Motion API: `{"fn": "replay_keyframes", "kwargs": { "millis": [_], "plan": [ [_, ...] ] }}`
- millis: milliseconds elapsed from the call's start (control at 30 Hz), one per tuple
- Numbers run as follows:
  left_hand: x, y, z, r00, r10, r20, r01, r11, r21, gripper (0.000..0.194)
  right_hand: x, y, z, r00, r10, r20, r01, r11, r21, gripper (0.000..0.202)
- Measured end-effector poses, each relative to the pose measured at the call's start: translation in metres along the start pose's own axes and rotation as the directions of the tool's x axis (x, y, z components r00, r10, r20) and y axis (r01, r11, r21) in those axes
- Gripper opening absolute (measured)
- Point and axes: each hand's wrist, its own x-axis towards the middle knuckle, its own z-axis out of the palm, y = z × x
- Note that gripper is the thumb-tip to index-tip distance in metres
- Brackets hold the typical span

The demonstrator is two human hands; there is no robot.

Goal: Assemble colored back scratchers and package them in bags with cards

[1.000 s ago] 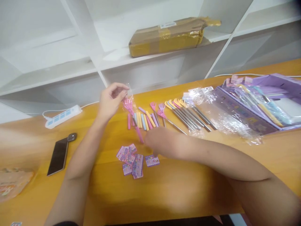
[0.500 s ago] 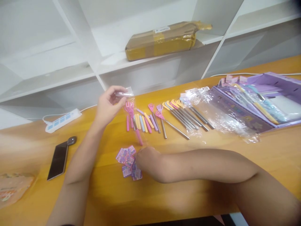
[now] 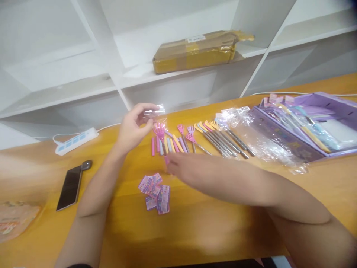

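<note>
My left hand pinches the top of a clear plastic bag. Inside the bag is a pink hand-shaped scratcher with its head toward the top. Around the lower end of the bagged scratcher, my right hand is closed; its fingertips are partly hidden. Behind lie coloured handle tubes in a row. Further right are scratchers with metal rods, their heads yellow, blue and pink. Nearer me sits a small pile of printed pink and purple cards.
A purple box with bagged items stands at the right, beside loose clear bags. At the left are a phone, a dark mouse-like object and a power strip. A taped parcel rests on the shelf.
My right hand has moved up and away from the cards to the lower end of the bagged scratcher. My left hand still holds the bag top, and the view has shifted slightly.
</note>
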Motion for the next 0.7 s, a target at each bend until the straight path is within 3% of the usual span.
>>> {"fn": "replay_keyframes", "kwargs": {
  "millis": [67,133,200,267,400,567,700],
  "plan": [
    [-0.001,0.002,0.002,1.000,-0.002,0.016,0.002,1.000,-0.008,0.035,-0.016,0.016,-0.014,0.953,0.039,-0.300,-0.045,0.999,-0.013,0.029],
    [-0.002,0.003,0.003,1.000,-0.009,0.027,0.009,1.000,-0.018,0.034,-0.022,0.033,-0.026,0.835,0.078,-0.545,-0.124,0.991,-0.050,0.016],
    [-0.003,0.003,0.005,1.000,-0.002,0.029,0.003,1.000,-0.030,0.032,-0.020,0.049,-0.033,0.735,0.046,-0.677,-0.196,0.970,-0.146,0.021],
    [-0.004,0.002,0.007,0.999,0.017,0.031,-0.016,0.999,-0.044,0.033,-0.015,0.065,-0.034,0.692,-0.065,-0.719,-0.198,0.940,-0.276,0.025],
    [-0.005,0.004,0.009,0.998,0.040,0.041,-0.037,0.997,-0.069,0.034,-0.003,0.088,-0.025,0.689,-0.254,-0.679,-0.104,0.892,-0.439,0.028],
    [-0.005,0.011,0.011,0.998,0.038,0.044,-0.034,0.995,-0.092,0.030,0.006,0.091,-0.017,0.699,-0.288,-0.654,-0.118,0.856,-0.503,0.034],
    [-0.006,0.012,0.012,0.996,0.054,0.068,-0.047,0.994,-0.097,0.028,0.011,0.088,-0.016,0.621,-0.333,-0.709,-0.159,0.833,-0.530,0.031]
  ]
}}
